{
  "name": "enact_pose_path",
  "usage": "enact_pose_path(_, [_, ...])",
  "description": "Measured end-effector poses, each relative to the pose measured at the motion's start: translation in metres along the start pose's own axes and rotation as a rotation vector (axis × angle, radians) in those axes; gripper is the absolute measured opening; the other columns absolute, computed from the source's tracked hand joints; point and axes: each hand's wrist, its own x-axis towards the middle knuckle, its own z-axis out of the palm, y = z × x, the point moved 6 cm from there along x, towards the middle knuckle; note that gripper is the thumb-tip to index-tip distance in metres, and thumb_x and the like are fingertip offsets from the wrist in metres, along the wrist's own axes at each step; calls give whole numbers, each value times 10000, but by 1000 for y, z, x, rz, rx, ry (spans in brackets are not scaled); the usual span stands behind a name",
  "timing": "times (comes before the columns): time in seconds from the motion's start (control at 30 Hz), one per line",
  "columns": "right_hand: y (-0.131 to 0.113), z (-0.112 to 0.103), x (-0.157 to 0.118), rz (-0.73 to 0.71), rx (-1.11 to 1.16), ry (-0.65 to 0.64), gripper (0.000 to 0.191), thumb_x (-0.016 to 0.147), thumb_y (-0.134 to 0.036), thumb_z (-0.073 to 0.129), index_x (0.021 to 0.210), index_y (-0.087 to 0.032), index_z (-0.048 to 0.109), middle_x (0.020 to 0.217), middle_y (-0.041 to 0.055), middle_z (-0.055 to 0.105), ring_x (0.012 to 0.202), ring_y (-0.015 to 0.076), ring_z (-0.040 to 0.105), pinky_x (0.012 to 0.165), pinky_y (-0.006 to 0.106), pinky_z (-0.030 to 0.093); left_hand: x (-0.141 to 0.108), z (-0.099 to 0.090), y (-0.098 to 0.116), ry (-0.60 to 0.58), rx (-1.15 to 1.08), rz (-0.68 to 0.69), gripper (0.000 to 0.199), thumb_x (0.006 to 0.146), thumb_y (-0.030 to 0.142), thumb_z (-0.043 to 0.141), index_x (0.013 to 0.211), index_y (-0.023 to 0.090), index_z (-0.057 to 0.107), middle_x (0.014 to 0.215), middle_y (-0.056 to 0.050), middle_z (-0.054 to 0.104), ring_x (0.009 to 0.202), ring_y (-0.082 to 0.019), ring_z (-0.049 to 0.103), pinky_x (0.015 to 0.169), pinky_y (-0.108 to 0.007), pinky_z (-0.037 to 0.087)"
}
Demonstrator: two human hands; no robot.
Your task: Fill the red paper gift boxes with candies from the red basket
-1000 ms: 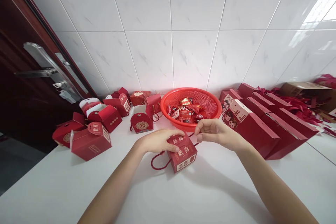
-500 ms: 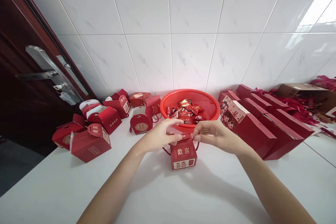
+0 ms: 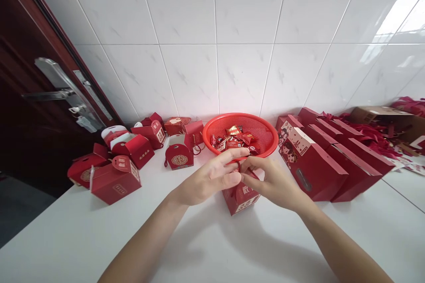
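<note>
A small red candy box (image 3: pixel 237 203) with gold-white lettering stands on the white table in front of me, its top hidden by my fingers. My right hand (image 3: pixel 270 181) pinches the box's dark red cord handle above the lid. From the other side, my left hand (image 3: pixel 207 180) reaches over the lid, index finger stretched forward, thumb and other fingers closed around the cord. Just behind the box sits a red plastic basket (image 3: pixel 212 120) with wrapped candies (image 3: pixel 245 138) in it.
Several red gift boxes (image 3: pixel 119 181) stand at the left, near a dark door (image 3: pixel 29 75) with a metal handle. Red paper bags (image 3: pixel 318 172) lean in rows on the right. Behind them are dark pink ribbons (image 3: pixel 372 137) and a cardboard box (image 3: pixel 372 114). A tiled wall (image 3: pixel 186 70) borders the table.
Both hands have come together over the box, the left moving right. The box has turned and shifted slightly right. The cord loops have been drawn up from the box's sides.
</note>
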Motion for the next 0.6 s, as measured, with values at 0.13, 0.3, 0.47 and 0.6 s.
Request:
enact_pose_path(0.13, [1, 6, 1, 36, -27, 44, 209, 873, -266, 574, 674, -205, 554, 656, -7, 590, 596, 134, 464, 552, 277, 347, 0, 9, 1, -14, 71, -27, 614, 904, 492, 675, 1456, 294, 494, 1551, -106, 453, 1435, -301, 416, 1158, -464, 383])
enact_pose_path(0.3, [-1, 5, 0, 12, -18, 106, 163, 897, -293, 556, 791, -219, 656, 708, 25, 660, 633, 170, 537, 571, 301, 381, -1, 15, 6, -16, 152, -12, 601, 884, 477, 696, 1429, 281, 538, 1493, -112, 516, 1332, -292, 525, 1125, -462, 432])
enact_pose_path(0.47, [-5, -21, -9, -8, -65, 262, 206, 893, -316, 586, 722, -213, 638, 669, 20, 653, 623, 166, 548, 571, 298, 406, -3, 0, 11, 163, 211, 29, 314, 852, 305, 736, 1157, 233, 717, 1377, -93, 613, 1206, -267, 626, 1027, -404, 527])
enact_pose_path(0.6, [-19, -67, -27, -91, -41, 517, 213, 866, -340, 643, 693, -218, 660, 664, 21, 646, 630, 170, 574, 588, 302, 461, -7, -23, 24, 363, 303, 151, 22, 778, 203, 751, 783, 183, 742, 857, -48, 724, 823, -181, 676, 741, -282, 574])
